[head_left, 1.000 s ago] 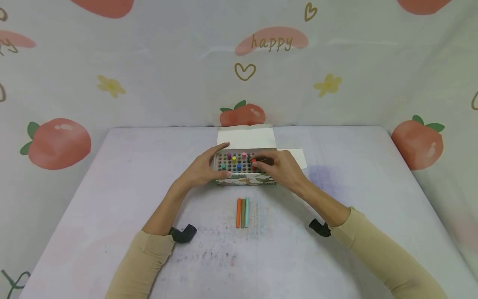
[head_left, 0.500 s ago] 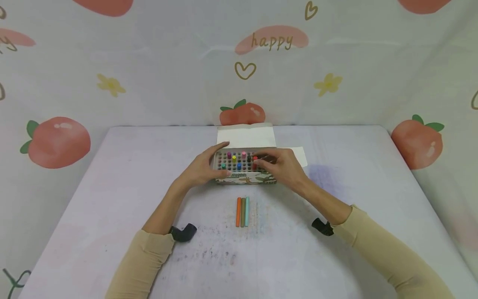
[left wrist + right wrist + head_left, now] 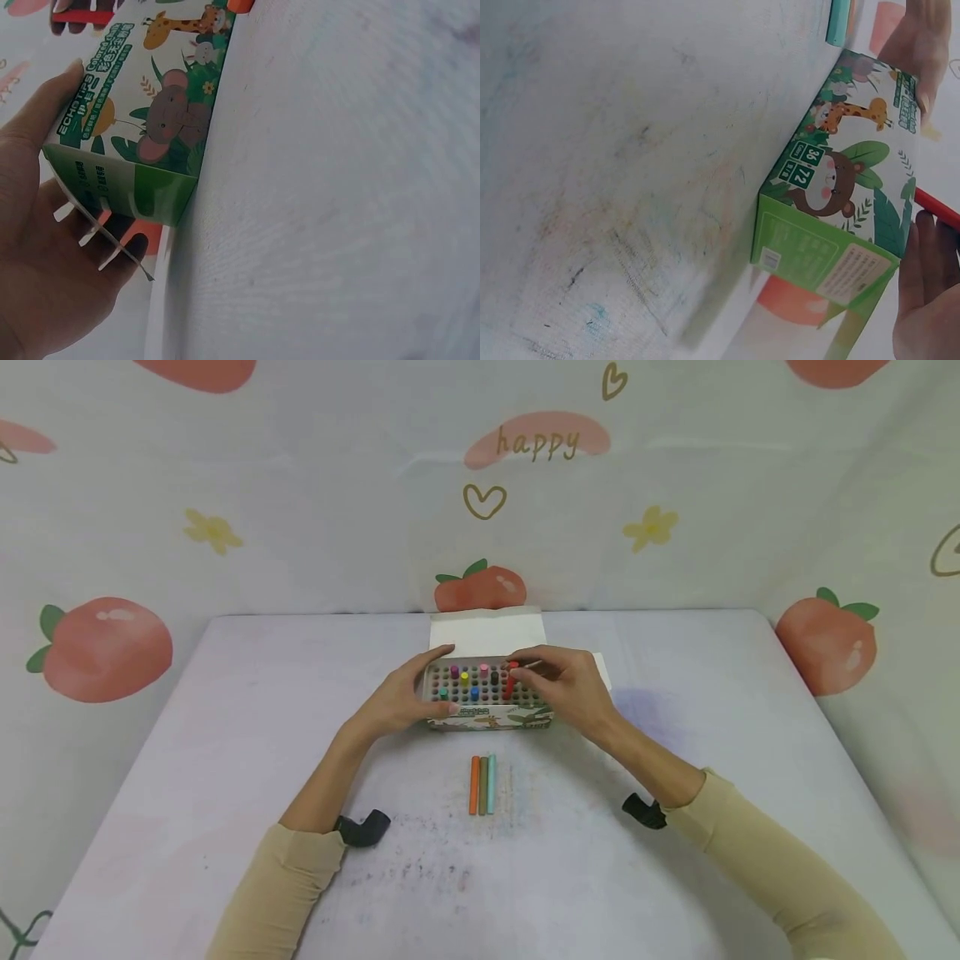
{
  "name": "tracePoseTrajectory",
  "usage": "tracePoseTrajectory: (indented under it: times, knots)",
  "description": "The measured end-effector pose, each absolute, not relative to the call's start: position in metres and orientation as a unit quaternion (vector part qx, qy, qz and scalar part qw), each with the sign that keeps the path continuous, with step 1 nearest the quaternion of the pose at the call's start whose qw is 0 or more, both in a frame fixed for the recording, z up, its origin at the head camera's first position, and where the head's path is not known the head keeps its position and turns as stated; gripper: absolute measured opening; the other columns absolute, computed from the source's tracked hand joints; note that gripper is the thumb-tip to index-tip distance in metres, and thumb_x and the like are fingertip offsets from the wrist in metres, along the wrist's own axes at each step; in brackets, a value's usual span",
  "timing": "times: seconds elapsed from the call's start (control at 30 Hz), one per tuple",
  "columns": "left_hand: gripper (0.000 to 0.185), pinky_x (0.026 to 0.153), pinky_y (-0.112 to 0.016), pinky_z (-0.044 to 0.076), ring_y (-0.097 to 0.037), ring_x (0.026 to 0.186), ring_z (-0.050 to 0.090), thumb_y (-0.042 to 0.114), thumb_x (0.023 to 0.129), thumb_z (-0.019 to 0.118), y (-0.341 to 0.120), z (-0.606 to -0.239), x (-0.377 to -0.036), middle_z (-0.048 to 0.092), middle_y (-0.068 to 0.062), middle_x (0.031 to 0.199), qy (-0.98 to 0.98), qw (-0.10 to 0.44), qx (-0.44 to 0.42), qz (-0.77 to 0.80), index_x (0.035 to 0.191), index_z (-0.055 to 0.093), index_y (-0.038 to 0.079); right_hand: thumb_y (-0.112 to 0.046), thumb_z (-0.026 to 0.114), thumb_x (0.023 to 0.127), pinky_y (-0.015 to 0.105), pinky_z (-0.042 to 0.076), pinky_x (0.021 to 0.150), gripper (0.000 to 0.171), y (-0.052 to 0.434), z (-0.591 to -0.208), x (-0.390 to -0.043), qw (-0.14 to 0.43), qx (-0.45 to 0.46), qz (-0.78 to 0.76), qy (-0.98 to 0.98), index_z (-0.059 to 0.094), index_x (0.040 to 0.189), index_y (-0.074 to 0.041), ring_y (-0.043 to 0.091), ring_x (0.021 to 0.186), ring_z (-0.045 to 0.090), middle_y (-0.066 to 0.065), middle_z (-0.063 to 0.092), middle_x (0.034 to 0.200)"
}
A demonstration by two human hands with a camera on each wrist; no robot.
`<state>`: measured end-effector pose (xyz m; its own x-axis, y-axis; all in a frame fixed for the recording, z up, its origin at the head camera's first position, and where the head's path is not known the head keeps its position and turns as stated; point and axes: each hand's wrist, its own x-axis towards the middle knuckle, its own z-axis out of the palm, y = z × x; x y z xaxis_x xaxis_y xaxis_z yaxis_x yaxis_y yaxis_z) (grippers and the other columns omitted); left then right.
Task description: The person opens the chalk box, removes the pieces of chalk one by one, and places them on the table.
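A printed chalk box (image 3: 491,720) stands on the table, its top open on a grid of holes with several coloured chalk ends sticking up. My left hand (image 3: 393,700) holds the box's left end, thumb at the front edge and fingers toward the back; in the left wrist view the thumb (image 3: 56,101) lies on the animal-printed face. My right hand (image 3: 577,689) pinches a red chalk stick (image 3: 511,681) between thumb and fingers over the right part of the box. In the right wrist view the red chalk (image 3: 937,208) shows above the box's edge.
Orange (image 3: 474,785), olive-brown (image 3: 483,786) and light blue (image 3: 492,783) chalks lie side by side in front of the box. A white lid flap (image 3: 487,632) stands folded back behind it, and a side flap (image 3: 602,670) sticks out right. Chalk smudges mark the tabletop (image 3: 420,893).
My right hand has drawn the red chalk upward, so more of its length shows above the holes. The left hand keeps its hold on the box. The head view has shifted slightly.
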<state>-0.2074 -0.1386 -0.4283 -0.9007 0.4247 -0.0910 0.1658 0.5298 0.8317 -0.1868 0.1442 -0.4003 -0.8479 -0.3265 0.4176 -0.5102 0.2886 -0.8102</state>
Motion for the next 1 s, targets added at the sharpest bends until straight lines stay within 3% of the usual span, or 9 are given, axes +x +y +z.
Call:
tracePoseTrajectory:
  times: [0.4, 1.0]
  knots:
    - [0.09, 0.098, -0.051, 0.039, -0.027, 0.112, 0.049, 0.032, 0.08, 0.083, -0.135, -0.426, -0.206, 0.049, -0.007, 0.138, 0.858, 0.142, 0.174, 0.461, 0.155, 0.032, 0.033, -0.006, 0.073, 0.09, 0.027, 0.055, 0.07, 0.021, 0.146, -0.395, -0.182, 0.076, 0.253, 0.577, -0.773, 0.073, 0.108, 0.004, 0.033, 0.077, 0.071, 0.009, 0.073, 0.093]
    - [0.091, 0.102, -0.053, 0.037, -0.027, 0.116, 0.047, 0.032, 0.08, 0.083, -0.137, -0.426, -0.205, 0.045, -0.008, 0.144, 0.861, 0.141, 0.172, 0.458, 0.156, 0.032, 0.033, -0.007, 0.074, 0.089, 0.031, 0.056, 0.069, 0.024, 0.145, -0.399, -0.164, 0.004, 0.216, 0.593, -0.776, 0.072, 0.11, 0.003, 0.035, 0.076, 0.069, 0.01, 0.073, 0.091]
